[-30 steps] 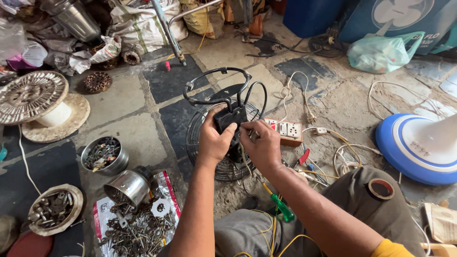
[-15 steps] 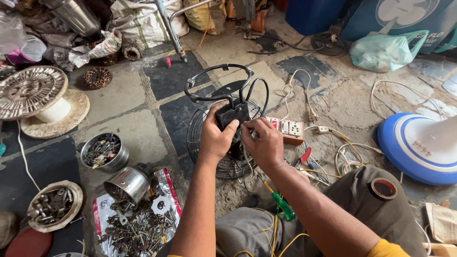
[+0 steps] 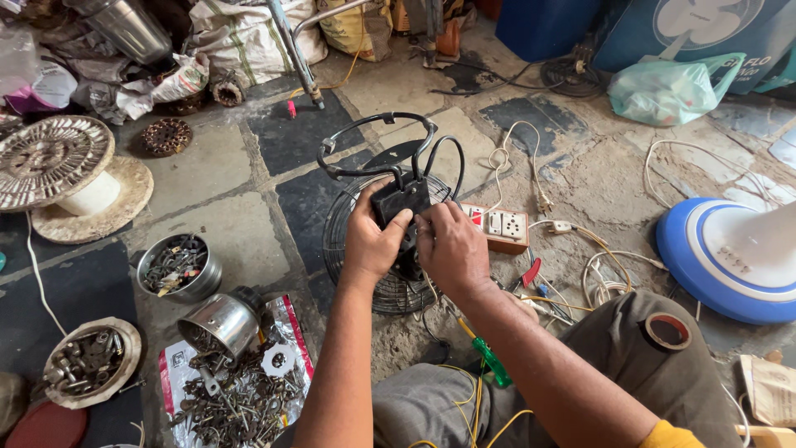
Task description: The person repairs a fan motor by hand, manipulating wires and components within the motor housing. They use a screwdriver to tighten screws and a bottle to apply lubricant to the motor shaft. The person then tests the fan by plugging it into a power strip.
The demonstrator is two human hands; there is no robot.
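The stone floor [image 3: 207, 174] fills the view, littered with parts. At the far right stands a blue and white fan base [image 3: 730, 257]; at the far left lies a round metal grille [image 3: 46, 158] on a pale disc. In the middle a wire fan guard [image 3: 365, 257] lies flat, with a black ring stand [image 3: 373, 141] beyond it. Near left, a tipped steel tin [image 3: 220, 319] spills screws and keys onto a printed sheet. Just right of the guard lies an orange socket board [image 3: 497, 228]. Over the guard, the left hand [image 3: 373, 241] clasps the black switch box [image 3: 402, 199], thumb on its front; the right hand [image 3: 452, 249] pinches at the box's lower edge, fingers curled
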